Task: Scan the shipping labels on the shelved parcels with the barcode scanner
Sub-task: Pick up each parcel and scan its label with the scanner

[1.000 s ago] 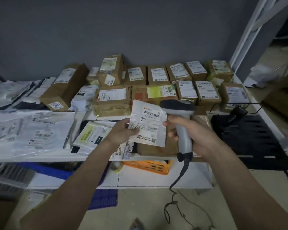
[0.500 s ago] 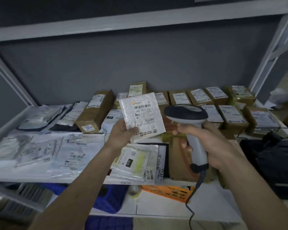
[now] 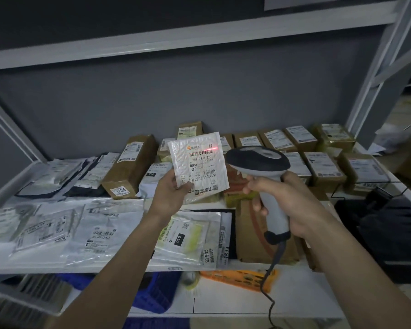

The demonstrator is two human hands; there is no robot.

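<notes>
My left hand (image 3: 170,194) pinches the lower left corner of a small white padded mailer (image 3: 199,166), holding it upright above the shelf with its shipping label facing me. A red scan line glows at the right end of the label's top barcode. My right hand (image 3: 292,205) grips the handle of a grey corded barcode scanner (image 3: 261,167), whose dark head points at the mailer from the right, a short gap away. Several brown cardboard parcels (image 3: 323,167) with white labels sit in rows at the back right of the white shelf (image 3: 128,268).
Flat plastic mailer bags (image 3: 57,229) cover the shelf's left and front. A long brown box marked 1834 (image 3: 131,167) lies at the back. A black bag (image 3: 389,224) sits at the right. Below are an orange crate (image 3: 237,279) and a blue crate (image 3: 157,293). An upper shelf beam (image 3: 176,46) runs overhead.
The view has tilted upward. My left hand has lifted the mailer higher and turned it toward the scanner. A red scan line now shows on the label's barcode.
</notes>
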